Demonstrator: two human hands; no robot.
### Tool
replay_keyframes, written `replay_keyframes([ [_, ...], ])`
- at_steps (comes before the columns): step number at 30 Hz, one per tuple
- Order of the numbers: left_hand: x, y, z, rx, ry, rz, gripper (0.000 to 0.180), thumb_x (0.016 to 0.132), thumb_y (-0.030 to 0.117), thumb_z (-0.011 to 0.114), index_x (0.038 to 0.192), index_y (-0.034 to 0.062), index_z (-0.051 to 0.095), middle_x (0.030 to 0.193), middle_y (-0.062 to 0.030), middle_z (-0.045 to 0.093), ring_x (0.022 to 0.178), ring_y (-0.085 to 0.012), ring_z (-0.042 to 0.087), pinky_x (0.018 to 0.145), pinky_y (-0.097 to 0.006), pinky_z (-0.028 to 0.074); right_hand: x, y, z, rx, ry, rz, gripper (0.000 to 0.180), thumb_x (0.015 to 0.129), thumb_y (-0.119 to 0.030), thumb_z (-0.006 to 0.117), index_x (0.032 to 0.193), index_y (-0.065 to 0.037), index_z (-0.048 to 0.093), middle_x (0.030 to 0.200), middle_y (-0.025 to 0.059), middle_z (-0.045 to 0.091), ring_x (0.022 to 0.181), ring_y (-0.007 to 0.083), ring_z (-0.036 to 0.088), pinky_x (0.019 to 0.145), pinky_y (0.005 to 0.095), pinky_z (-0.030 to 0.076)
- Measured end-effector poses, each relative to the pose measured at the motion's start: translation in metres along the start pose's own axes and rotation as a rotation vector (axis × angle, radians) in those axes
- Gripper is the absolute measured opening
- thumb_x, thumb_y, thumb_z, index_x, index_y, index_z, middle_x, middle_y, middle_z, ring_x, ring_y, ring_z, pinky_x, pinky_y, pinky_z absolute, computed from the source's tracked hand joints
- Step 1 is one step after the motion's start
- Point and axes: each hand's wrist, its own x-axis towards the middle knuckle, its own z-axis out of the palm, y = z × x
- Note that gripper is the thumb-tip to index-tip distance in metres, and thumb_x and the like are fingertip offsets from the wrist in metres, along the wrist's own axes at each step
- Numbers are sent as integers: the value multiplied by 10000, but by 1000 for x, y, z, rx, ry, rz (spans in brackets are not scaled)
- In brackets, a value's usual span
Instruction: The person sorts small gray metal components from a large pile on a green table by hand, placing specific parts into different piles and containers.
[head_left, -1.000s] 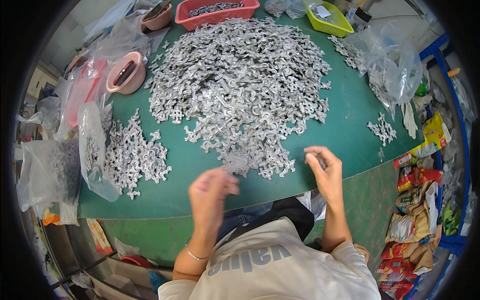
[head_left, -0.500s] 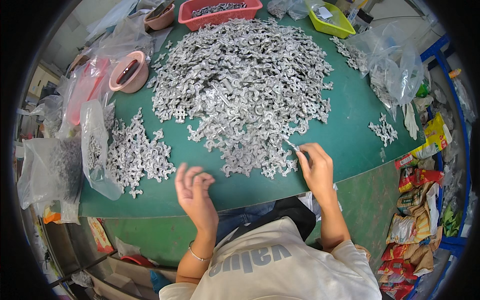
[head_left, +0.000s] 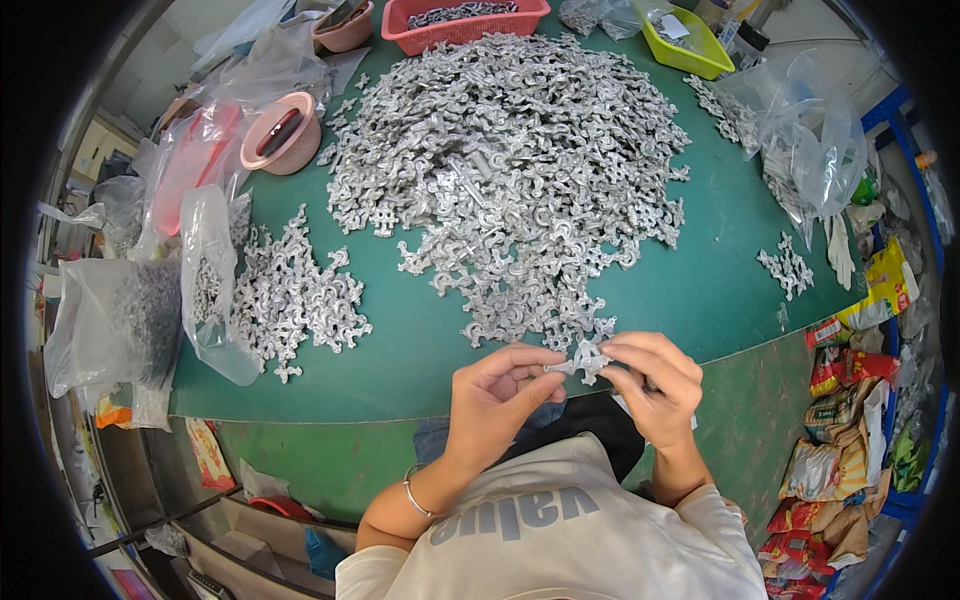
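- Left hand (head_left: 497,392) is at the table's near edge, thumb and fingers pinched on one side of a small silver metal part (head_left: 585,360).
- Right hand (head_left: 652,385) pinches the other side of the part, so it sits between both hands above the table edge.
- Far left, clear bags (head_left: 115,320) hold more parts, with a small pile (head_left: 295,295) beside them.
- Centre, a big pile (head_left: 515,175) covers the green table (head_left: 700,290), reaching almost to the hands.
- Behind it stand a pink bowl (head_left: 283,135), a red basket (head_left: 465,22) and a yellow tray (head_left: 690,45).
- Far right lie crumpled plastic (head_left: 815,150) and snack wrappers (head_left: 850,440).
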Motion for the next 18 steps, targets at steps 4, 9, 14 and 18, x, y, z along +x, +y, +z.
replay_keyframes([
  [4, -2, 6, 3, 34, 9, 23, 200, 757, -99, 587, 956, -105, 569, 883, -142, 561, 714, -180, 591, 641, -264, 495, -1, -8, -4, 130, -22, 190, 214, 629, 61, 684, 834, 10, 651, 838, 97, 623, 573, 105, 532, 487, 197, 392],
  [9, -3, 11, 5, 98, 7, -35, 131, 784, -58, 576, 908, -98, 593, 800, -136, 583, 646, -165, 588, 576, -244, 489, -1, -1, -6, 302, -54, 236, 142, 657, 57, 672, 789, 19, 636, 818, 100, 614, 595, 112, 520, 516, 215, 398],
  [14, -3, 13, 3, 64, 44, -216, 132, 837, 43, 555, 799, -72, 609, 628, -106, 589, 486, -135, 552, 442, -228, 452, -6, 0, -2, 701, -105, 579, 62, 793, -16, 600, 767, 23, 558, 764, 73, 580, 581, 87, 498, 492, 202, 373],
  [18, -1, 11, 1, 34, 37, -273, 184, 848, 100, 562, 741, -45, 599, 614, -96, 587, 449, -128, 535, 405, -225, 429, -8, 1, 0, 907, -124, 738, 116, 861, -72, 533, 781, 6, 504, 726, 54, 549, 503, 51, 425, 443, 186, 310],
])
